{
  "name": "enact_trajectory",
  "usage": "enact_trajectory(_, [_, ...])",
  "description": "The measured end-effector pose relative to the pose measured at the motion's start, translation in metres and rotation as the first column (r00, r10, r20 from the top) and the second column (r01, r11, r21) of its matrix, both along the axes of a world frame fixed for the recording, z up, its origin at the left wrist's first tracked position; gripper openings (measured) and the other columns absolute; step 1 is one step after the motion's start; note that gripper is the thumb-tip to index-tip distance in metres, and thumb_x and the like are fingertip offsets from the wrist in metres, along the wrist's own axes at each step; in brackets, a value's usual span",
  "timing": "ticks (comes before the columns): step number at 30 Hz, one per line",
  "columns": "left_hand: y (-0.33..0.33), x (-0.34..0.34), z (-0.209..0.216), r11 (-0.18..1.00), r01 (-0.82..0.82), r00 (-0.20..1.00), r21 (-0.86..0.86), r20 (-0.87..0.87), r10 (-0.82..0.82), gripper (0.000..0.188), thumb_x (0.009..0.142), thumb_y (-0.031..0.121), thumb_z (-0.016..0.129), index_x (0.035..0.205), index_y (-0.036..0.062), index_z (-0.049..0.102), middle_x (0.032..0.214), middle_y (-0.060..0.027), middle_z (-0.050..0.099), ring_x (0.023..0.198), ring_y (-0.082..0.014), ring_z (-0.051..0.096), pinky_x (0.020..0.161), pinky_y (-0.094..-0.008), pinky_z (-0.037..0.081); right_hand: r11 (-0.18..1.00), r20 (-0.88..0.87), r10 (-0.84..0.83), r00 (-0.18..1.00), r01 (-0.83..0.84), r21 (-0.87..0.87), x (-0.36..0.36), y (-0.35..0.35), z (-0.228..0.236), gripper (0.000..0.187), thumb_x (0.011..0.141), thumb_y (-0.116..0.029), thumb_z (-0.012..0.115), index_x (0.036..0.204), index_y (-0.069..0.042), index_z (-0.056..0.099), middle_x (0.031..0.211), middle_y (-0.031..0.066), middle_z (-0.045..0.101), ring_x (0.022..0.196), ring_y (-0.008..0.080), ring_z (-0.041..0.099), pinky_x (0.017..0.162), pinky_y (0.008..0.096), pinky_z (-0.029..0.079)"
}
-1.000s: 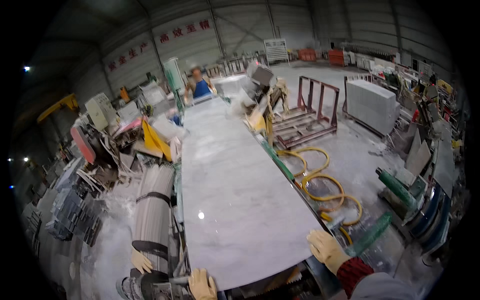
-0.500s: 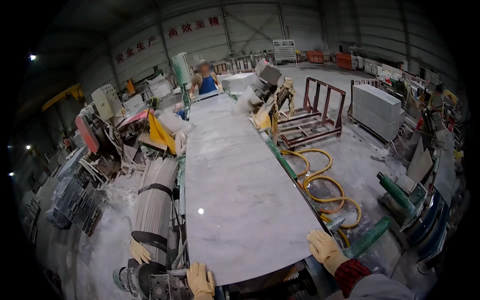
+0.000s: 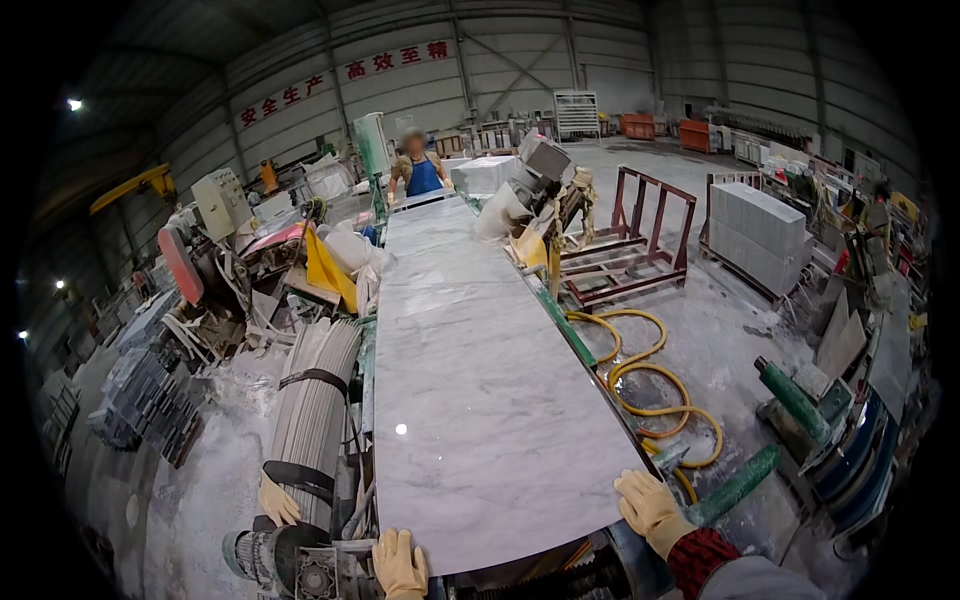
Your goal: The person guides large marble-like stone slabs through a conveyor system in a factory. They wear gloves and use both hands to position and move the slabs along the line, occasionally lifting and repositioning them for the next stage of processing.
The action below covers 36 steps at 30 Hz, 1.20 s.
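Note:
A long white-grey marble slab (image 3: pixel 470 380) lies lengthwise on a machine bed and runs away from me. My left hand (image 3: pixel 398 562), in a yellow glove, rests on the slab's near edge, left of its middle. My right hand (image 3: pixel 650 508), gloved with a red cuff, holds the slab's near right corner. At the far end of the slab stands a person in a blue apron (image 3: pixel 420 170).
A bundle of grey strips bound with black straps (image 3: pixel 312 400) lies left of the slab, with another yellow glove (image 3: pixel 277 500) on it and a motor (image 3: pixel 270 555) below. Yellow hoses (image 3: pixel 650 390) coil on the floor to the right. A red metal rack (image 3: pixel 630 240) and stacked slabs (image 3: pixel 755 230) stand beyond.
Both hands stay at the slab's near edge. The view has shifted only slightly.

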<state>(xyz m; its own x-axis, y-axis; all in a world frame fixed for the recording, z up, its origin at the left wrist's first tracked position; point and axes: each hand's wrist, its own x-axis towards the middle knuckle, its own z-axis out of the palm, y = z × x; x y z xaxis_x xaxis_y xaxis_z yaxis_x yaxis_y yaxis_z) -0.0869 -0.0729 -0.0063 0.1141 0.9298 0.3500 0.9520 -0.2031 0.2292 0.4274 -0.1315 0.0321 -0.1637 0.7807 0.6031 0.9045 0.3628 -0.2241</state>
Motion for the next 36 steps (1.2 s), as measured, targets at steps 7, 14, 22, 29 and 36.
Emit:
enact_trajectory(7, [0.002, 0.0, 0.003, 1.0, 0.018, 0.999, 0.016, -0.033, -0.017, 0.045, 0.092, 0.024, 0.072, 0.133, 0.0081, 0.061, 0.141, -0.0239, 0.059, 0.133, -0.0443, 0.054, 0.115, -0.057, 0.04, 1.0, 0.003, -0.017, 1.0, 0.017, -0.007, 0.002, -0.003, -0.004, 0.034, 0.092, -0.013, 0.071, 0.124, -0.003, 0.069, 0.124, 0.0213, 0.071, 0.116, 0.0424, 0.067, 0.104, 0.0527, 0.054])
enact_trajectory(14, [-0.002, 0.001, 0.004, 1.0, 0.005, 1.0, 0.011, -0.007, -0.005, 0.046, 0.093, 0.024, 0.073, 0.135, 0.0074, 0.062, 0.143, -0.0257, 0.06, 0.136, -0.0454, 0.054, 0.116, -0.058, 0.039, 1.0, -0.005, -0.028, 1.0, 0.028, -0.011, 0.0, -0.006, -0.003, 0.033, 0.092, -0.013, 0.071, 0.124, -0.003, 0.07, 0.127, 0.0209, 0.071, 0.118, 0.0423, 0.067, 0.108, 0.0523, 0.054])
enact_trajectory(22, [-0.006, 0.006, 0.014, 0.999, -0.003, 1.0, -0.036, 0.003, 0.004, 0.046, 0.093, 0.024, 0.073, 0.135, 0.0071, 0.063, 0.143, -0.0238, 0.061, 0.136, -0.0451, 0.054, 0.116, -0.0581, 0.04, 0.999, 0.01, -0.046, 0.999, 0.047, -0.021, 0.001, -0.01, -0.006, 0.034, 0.092, -0.014, 0.071, 0.125, -0.004, 0.071, 0.128, 0.0203, 0.071, 0.119, 0.0415, 0.066, 0.108, 0.0522, 0.053])
enact_trajectory(29, [-0.008, -0.001, 0.0, 0.999, 0.021, 1.0, 0.037, -0.017, -0.021, 0.045, 0.093, 0.023, 0.073, 0.133, 0.007, 0.062, 0.143, -0.0244, 0.06, 0.135, -0.0454, 0.055, 0.115, -0.0573, 0.04, 0.998, 0.011, -0.059, 0.998, 0.059, -0.018, 0.002, -0.013, -0.009, 0.035, 0.092, -0.015, 0.072, 0.126, -0.005, 0.071, 0.129, 0.0194, 0.071, 0.12, 0.0415, 0.066, 0.107, 0.0521, 0.053])
enact_trajectory(36, [-0.011, 0.0, 0.002, 0.999, 0.007, 0.999, 0.051, -0.042, -0.005, 0.045, 0.092, 0.023, 0.073, 0.132, 0.0061, 0.063, 0.14, -0.0242, 0.059, 0.131, -0.0459, 0.055, 0.11, -0.056, 0.042, 0.997, -0.001, -0.053, 0.999, 0.053, -0.062, 0.003, -0.015, -0.013, 0.036, 0.094, -0.016, 0.072, 0.129, -0.007, 0.071, 0.132, 0.0185, 0.07, 0.126, 0.0411, 0.065, 0.109, 0.0522, 0.052])
